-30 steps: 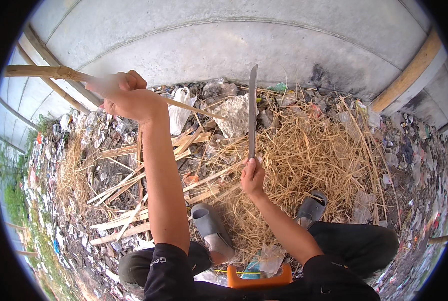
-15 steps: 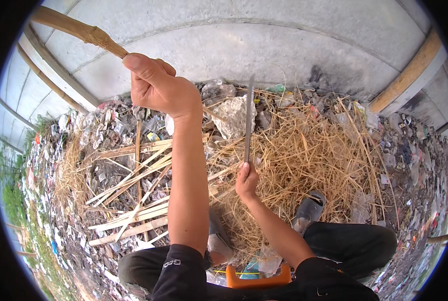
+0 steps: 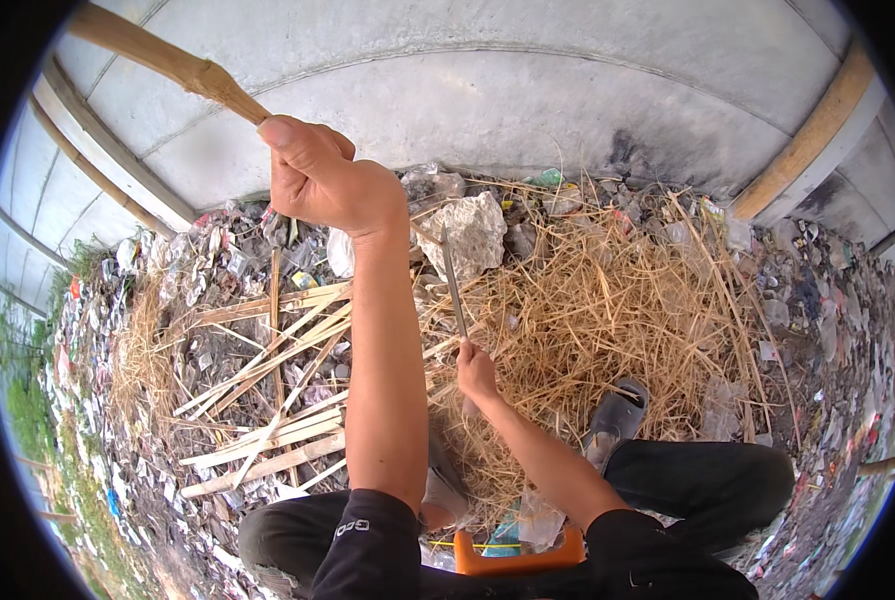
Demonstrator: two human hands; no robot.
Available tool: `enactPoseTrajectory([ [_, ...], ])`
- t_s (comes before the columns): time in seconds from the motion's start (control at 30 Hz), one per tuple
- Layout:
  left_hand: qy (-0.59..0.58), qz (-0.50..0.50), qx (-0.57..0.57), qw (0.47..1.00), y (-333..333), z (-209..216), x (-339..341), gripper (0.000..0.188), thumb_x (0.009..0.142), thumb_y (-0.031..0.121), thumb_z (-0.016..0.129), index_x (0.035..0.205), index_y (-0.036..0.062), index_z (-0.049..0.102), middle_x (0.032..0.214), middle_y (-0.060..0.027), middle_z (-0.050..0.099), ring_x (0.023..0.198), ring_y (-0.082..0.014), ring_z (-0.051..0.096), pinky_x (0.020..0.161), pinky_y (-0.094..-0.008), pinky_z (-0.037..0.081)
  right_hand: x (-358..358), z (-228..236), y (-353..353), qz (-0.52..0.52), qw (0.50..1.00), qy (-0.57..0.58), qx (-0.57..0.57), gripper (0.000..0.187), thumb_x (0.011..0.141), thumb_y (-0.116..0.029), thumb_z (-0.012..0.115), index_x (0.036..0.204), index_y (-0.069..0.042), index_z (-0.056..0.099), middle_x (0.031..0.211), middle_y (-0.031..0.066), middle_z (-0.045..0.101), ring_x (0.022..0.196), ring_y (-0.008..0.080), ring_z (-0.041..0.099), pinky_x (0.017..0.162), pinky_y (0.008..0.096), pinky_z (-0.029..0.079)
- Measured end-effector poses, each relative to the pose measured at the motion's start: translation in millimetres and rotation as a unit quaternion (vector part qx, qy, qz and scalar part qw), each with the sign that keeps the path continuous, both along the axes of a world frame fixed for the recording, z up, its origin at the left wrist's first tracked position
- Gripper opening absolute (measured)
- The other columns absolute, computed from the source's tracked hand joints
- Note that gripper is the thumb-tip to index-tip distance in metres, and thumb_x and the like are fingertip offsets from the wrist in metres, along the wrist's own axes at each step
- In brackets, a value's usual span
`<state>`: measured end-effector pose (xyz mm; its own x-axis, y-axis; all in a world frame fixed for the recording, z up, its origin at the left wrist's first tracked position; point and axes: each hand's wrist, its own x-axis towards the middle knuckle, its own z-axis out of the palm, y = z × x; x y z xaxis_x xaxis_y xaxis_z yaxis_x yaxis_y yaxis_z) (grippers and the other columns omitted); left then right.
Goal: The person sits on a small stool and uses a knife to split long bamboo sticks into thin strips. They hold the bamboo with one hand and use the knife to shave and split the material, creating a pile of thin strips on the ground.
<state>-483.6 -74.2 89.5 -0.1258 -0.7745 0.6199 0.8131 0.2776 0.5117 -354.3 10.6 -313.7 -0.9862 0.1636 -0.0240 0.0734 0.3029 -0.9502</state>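
Note:
My left hand (image 3: 332,180) is raised with its fingers wrapped round a bamboo stick (image 3: 182,70). The stick's thick, knotted part runs up to the upper left. Its thin far end shows beyond my wrist, by a pale, rough rock (image 3: 469,235). Closed on the handle of a long knife (image 3: 453,285), my right hand (image 3: 477,370) is lower and nearer to me. The narrow grey blade points away from me, with its tip in front of the rock, close to the stick's thin end. Whether blade and stick touch, I cannot tell.
Split bamboo strips (image 3: 267,440) lie piled on the left. A heap of dry straw-like shavings (image 3: 627,310) covers the ground at the right. Litter is strewn all round. A grey concrete wall (image 3: 487,100) stands ahead. An orange stool (image 3: 517,560) is beneath me, and a sandal (image 3: 619,412) is on my foot.
The knife blade has swung down and left, from upright in front of the rock toward the stick's thin end. My left hand and the stick have shifted slightly down and right.

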Motion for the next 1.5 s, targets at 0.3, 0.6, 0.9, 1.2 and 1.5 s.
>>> enactPoseTrajectory([
  [0.3,0.029,-0.034,0.041,0.998,-34,-7,16,0.062,0.106,0.050,0.047,0.060,0.0093,0.041,0.053,0.0007,0.036,0.048,-0.0101,0.028,0.048,-0.0289,0.018,3,100,13,0.082,0.985,-0.134,-0.067,0.051,0.111,-0.041,0.036,0.074,-0.009,0.051,0.059,-0.0018,0.045,0.046,0.0116,0.045,0.042,0.0311,0.032],
  [0.6,0.047,-0.064,0.060,0.995,-12,0,5,0.059,0.105,0.046,0.049,0.060,0.0089,0.041,0.054,0.0003,0.038,0.049,-0.0088,0.028,0.048,-0.0282,0.018,10,41,9,0.062,0.980,-0.191,0.006,0.051,0.112,-0.045,0.037,0.099,-0.003,0.062,0.058,-0.0005,0.050,0.041,0.0105,0.045,0.037,0.0299,0.035],
  [0.9,0.047,-0.062,0.053,0.996,-30,-8,14,0.055,0.104,0.042,0.050,0.060,0.0093,0.041,0.055,0.0005,0.038,0.050,-0.0088,0.029,0.050,-0.0275,0.019,-8,136,-19,-0.047,0.948,0.095,-0.301,0.045,0.112,-0.045,0.039,0.088,-0.009,0.054,0.058,-0.0013,0.046,0.042,0.0086,0.043,0.039,0.0276,0.038],
  [1.2,0.061,-0.066,0.035,0.995,-28,-12,18,0.059,0.106,0.049,0.052,0.063,0.0111,0.042,0.057,0.0005,0.039,0.050,-0.0089,0.030,0.048,-0.0268,0.020,12,7,9,-0.008,0.987,-0.141,-0.081,0.049,0.112,-0.041,0.039,0.082,-0.007,0.057,0.057,0.0005,0.046,0.045,0.0105,0.045,0.040,0.0316,0.035],
  [1.5,0.010,-0.095,-0.112,0.989,-31,-13,13,0.048,0.110,0.041,0.052,0.076,0.0080,0.047,0.059,0.0025,0.043,0.046,-0.0041,0.032,0.043,-0.0235,0.023,-10,86,25,-0.003,0.980,-0.031,-0.194,0.046,0.112,-0.044,0.040,0.087,-0.008,0.054,0.054,-0.0020,0.044,0.039,0.0068,0.046,0.033,0.0248,0.037],
])
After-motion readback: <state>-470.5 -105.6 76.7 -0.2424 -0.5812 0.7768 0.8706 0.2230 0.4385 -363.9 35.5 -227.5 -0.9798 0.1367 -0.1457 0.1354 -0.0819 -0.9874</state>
